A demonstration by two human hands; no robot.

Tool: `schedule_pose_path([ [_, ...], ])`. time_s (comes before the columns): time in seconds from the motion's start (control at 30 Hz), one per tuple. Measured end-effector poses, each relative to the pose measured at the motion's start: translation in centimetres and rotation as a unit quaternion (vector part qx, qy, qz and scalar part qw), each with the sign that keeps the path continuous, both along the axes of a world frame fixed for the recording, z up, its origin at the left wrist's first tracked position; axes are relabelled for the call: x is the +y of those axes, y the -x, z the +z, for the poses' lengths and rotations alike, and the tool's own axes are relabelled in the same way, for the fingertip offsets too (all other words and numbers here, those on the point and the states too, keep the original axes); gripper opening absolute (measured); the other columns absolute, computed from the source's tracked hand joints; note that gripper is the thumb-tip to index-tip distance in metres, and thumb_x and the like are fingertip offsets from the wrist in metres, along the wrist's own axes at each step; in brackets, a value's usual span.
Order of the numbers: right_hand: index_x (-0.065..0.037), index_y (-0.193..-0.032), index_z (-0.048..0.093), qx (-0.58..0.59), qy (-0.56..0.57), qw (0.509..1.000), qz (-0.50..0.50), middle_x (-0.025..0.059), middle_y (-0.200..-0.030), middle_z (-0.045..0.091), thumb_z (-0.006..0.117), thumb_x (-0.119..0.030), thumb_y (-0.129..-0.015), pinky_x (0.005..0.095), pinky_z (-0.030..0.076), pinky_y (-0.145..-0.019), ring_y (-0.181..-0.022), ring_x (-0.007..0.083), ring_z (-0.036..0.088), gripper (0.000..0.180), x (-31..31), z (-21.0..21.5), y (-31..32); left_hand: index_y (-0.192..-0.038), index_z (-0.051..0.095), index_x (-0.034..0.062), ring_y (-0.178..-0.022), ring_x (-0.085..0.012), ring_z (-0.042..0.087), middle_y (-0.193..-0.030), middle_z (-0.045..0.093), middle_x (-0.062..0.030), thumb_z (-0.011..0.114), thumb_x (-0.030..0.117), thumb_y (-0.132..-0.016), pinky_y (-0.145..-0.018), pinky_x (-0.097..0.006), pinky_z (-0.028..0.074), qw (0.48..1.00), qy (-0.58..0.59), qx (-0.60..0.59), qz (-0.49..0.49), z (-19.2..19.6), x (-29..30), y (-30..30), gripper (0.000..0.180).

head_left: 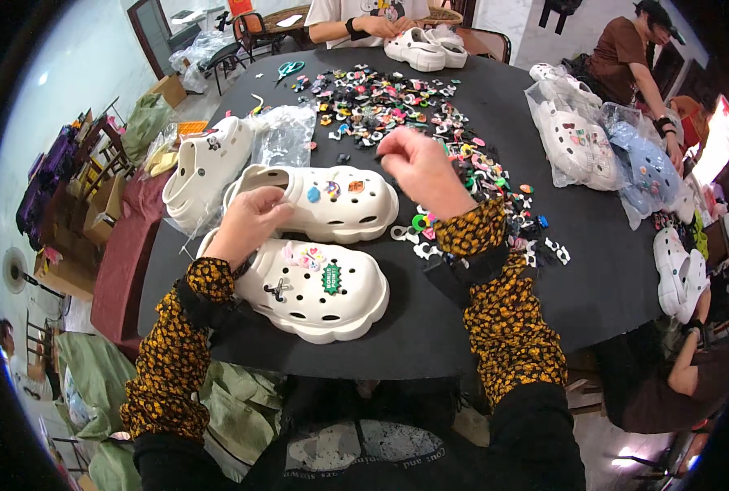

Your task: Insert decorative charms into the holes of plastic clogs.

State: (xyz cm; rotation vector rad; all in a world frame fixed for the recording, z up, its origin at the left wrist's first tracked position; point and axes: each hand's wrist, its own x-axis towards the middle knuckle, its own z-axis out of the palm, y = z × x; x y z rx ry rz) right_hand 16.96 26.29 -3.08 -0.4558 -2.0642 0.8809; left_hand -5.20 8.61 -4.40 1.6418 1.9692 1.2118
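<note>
Two white clogs lie side by side before me, toes to the right. The farther clog [356,206] carries blue, purple and orange charms. On the nearer clog [324,307] sit a pink-and-white charm, a green burst-shaped charm [331,278] and a silvery one. My left hand [252,222] is closed at the farther clog's opening, thumb and fingers on its edge. My right hand [424,168], slightly blurred, is held above the near side of a charm pile [381,102]. Its fingers are pinched together; whatever is between them is too small to make out.
Another white clog [209,168] stands at the left beside a clear plastic bag [285,135]. Teal scissors [288,71] lie at the far left. Bagged white clogs [573,135] and bagged blue clogs [647,164] are at the right. Other people handle clogs around the black table [585,270].
</note>
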Motion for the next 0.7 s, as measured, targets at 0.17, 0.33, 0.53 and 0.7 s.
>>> schedule_pose_path([
  [0.17,0.001,-0.086,0.06,-0.014,-0.074,0.997,0.015,0.0129,-0.083,0.06,0.055,0.0,-0.078,0.0317,0.048,-0.067,-0.075,0.0229,0.06,0.01,-1.8,-0.6,0.8,-0.079,0.059,-0.0023,-0.06,-0.0068,0.046,-0.063,0.054,-0.0003,0.063,0.019,-0.084,-0.055,-0.026,0.04,0.996,0.084,-0.026,0.0,1.3,-0.5,-1.1,0.023],
  [0.33,-0.003,-0.083,0.06,-0.068,-0.118,0.991,0.002,0.0158,-0.082,0.059,0.053,-0.004,-0.078,0.0416,0.048,-0.072,-0.078,0.0332,0.059,0.008,-2.1,-0.5,0.7,-0.078,0.059,-0.0018,-0.059,-0.008,0.045,-0.062,0.053,-0.0014,0.064,0.022,-0.083,-0.054,-0.027,0.04,0.996,0.089,0.02,0.011,1.9,-0.6,-1.1,0.025],
  [0.53,0.0,-0.086,0.061,-0.074,-0.078,0.994,0.014,0.0186,-0.082,0.061,0.053,-0.005,-0.079,0.0409,0.049,-0.072,-0.079,0.0337,0.061,0.012,-1.5,-0.3,0.2,-0.073,0.055,-0.0018,-0.058,-0.0079,0.043,-0.059,0.049,-0.0009,0.064,0.021,-0.081,-0.053,-0.028,0.038,0.995,0.096,0.029,0.017,2.3,-0.6,-1.7,0.026],
  [0.7,0.003,-0.092,0.059,-0.059,-0.002,0.998,0.016,0.0102,-0.077,0.063,0.056,-0.001,-0.08,0.0289,0.048,-0.067,-0.072,0.0157,0.06,0.013,-0.6,-0.9,0.2,-0.069,0.052,0.0011,-0.06,-0.0049,0.039,-0.062,0.045,0.0039,0.063,0.019,-0.081,-0.053,-0.025,0.034,0.994,0.107,-0.024,-0.006,1.8,-0.5,-1.5,0.024],
])
